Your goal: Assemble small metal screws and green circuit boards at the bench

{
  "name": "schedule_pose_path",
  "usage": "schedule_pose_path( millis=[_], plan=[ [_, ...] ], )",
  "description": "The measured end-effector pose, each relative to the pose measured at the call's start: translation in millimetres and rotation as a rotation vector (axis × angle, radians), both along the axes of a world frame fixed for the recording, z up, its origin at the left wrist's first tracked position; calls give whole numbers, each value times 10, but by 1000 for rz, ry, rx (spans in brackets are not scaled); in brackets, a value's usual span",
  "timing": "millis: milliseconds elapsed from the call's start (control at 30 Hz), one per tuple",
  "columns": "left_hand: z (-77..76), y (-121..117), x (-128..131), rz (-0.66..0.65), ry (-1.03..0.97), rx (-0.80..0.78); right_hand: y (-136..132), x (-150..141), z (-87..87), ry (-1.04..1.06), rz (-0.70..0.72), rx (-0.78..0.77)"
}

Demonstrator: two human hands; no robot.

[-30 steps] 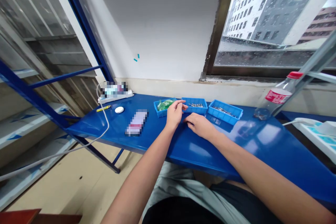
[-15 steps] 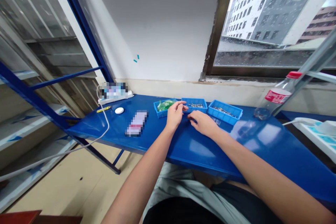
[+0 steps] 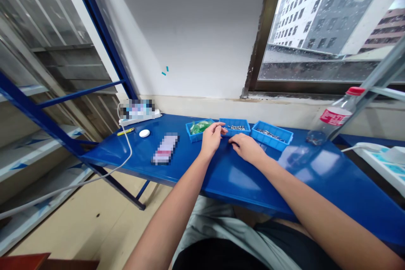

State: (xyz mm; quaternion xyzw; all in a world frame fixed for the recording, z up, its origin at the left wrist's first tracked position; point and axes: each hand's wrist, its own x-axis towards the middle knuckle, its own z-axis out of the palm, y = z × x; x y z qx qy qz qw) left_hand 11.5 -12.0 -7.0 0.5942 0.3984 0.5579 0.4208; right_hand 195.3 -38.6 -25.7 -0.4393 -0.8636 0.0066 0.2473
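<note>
On a blue table (image 3: 316, 177) under a window, the left hand (image 3: 210, 139) is raised with fingers curled near the middle tray (image 3: 234, 126) of small metal parts, while the right hand (image 3: 248, 148) rests just beside it. A tray of green pieces (image 3: 198, 128) sits to the left and a third tray (image 3: 272, 135) to the right. A plastic bottle (image 3: 332, 120) leans farther right; whether either hand holds anything cannot be told.

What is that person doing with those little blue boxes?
A person sits at a blue table with both hands by three small blue trays. The left hand has its fingers at the edge of the middle tray, which holds small metal parts. The right hand rests on the table just in front of it. The left tray holds green bits and the right tray more metal pieces. Whether either hand holds a part is too small to tell.
</note>
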Motion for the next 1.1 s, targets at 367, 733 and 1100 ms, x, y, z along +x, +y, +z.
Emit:
schedule_pose_path(
  millis=[367, 733, 1100],
  plan=[
    [40, -35, 9, -31, 15, -23, 27, -3, -76, 114, 9, 5],
    [71, -81, 16, -6, 58, -11, -35, -51, 43, 406, -108, -11],
    [19, -90, 13, -115, 356, 70, -40, -103, 102, 968, -151, -215]
  ],
)
